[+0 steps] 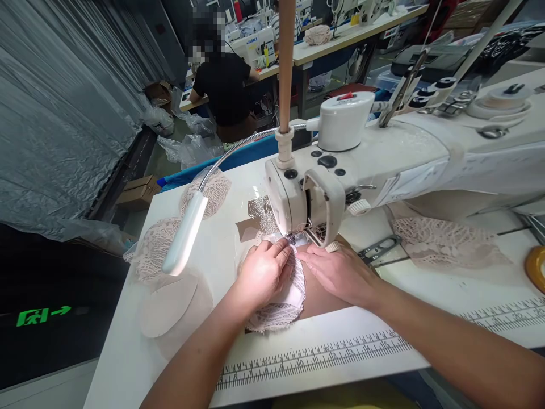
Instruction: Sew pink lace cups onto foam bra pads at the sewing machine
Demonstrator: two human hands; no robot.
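Note:
A pale pink lace piece (pixel 279 319) with a white inner layer lies curved under the head of a white sewing machine (pixel 293 196). My left hand (pixel 264 271) presses on it close to the presser foot, fingers bent and drawn together on the fabric. My right hand (pixel 336 270) lies flat on the other side, fingers stretched forward, their tips at the edge of the lace near the needle area. Both hands rest over a brown sheet (pixel 326 298) on the table. The needle and the stitching point are mostly hidden.
Lace pieces (pixel 157 247) and smooth beige oval pieces (pixel 170 307) lie on the left. A lamp (pixel 185 233) on a bent neck hangs above them. More lace (pixel 443 238) lies right, beside a metal plate (pixel 378 249). A ruler strip (pixel 319 355) runs along the front. A person (pixel 223 85) sits beyond.

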